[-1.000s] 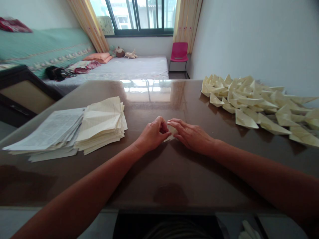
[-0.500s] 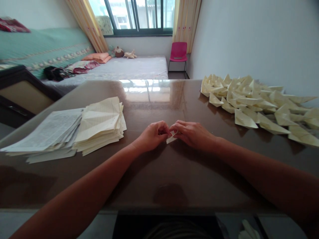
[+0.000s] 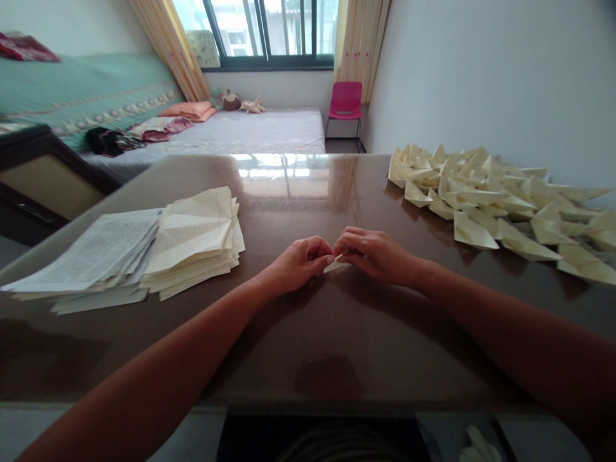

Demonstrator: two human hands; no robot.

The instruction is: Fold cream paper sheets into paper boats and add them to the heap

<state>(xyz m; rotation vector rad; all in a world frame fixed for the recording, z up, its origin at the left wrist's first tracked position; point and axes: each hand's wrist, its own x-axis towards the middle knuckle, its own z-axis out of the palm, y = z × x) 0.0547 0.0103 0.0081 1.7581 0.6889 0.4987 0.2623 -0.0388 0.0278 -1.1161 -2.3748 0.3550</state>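
Note:
A small piece of folded cream paper (image 3: 336,265) is pinched between my hands, just above the middle of the brown table (image 3: 289,346). My left hand (image 3: 304,262) closes thumb against fingers at the paper's left side. On its other side, my right hand (image 3: 369,254) grips the paper with bent fingers. Much of the paper is hidden behind the fingers, so its full shape cannot be made out. To the right lies a crowd of folded cream paper boats (image 3: 486,192).
On the left lie a stack of cream paper sheets (image 3: 192,237) and a pile of printed sheets (image 3: 91,250). Beyond the table are a bed (image 3: 269,131) and a pink chair (image 3: 346,101). A white wall (image 3: 505,77) runs along the right.
My right hand has lifted slightly and its fingers have shifted on the folded paper. My left thumb now lies straighter along it. The stacks and boats stay where they were.

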